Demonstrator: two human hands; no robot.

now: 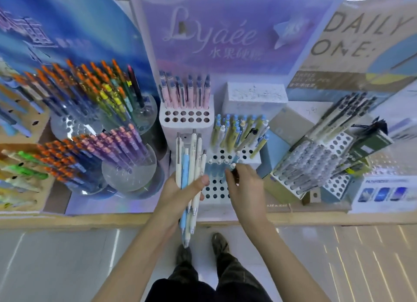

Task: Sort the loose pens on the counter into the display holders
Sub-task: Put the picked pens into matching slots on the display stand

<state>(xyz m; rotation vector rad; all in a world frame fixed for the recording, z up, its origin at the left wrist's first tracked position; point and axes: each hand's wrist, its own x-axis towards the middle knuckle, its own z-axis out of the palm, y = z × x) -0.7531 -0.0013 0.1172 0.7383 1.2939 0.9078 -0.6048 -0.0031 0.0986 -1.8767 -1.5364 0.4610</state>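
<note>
At the front edge of the tabletop point(90, 220), the left hand point(178, 193) grips a bundle of pale pens point(191, 157), thumb curled across them, just left of the white perforated holder point(214, 188). Over that holder, the right hand point(246, 188) pinches the top of one pen point(233, 165) standing in a hole.

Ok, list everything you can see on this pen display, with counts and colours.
Pen bundle: about six, cream plus one light blue, held at centre.
Pink pens: roughly a dozen, rear white holder.
Green and blue pens: many, middle holder.
Front holder: one, white, many holes free, centre.
Orange-capped pens: many, round clear stands, left.
Grey pens: many, tilted racks, right.
Purple sign: one, behind.
Left hand: grips the bundle.
Right hand: pinches one white-topped pen at the front holder.
</note>
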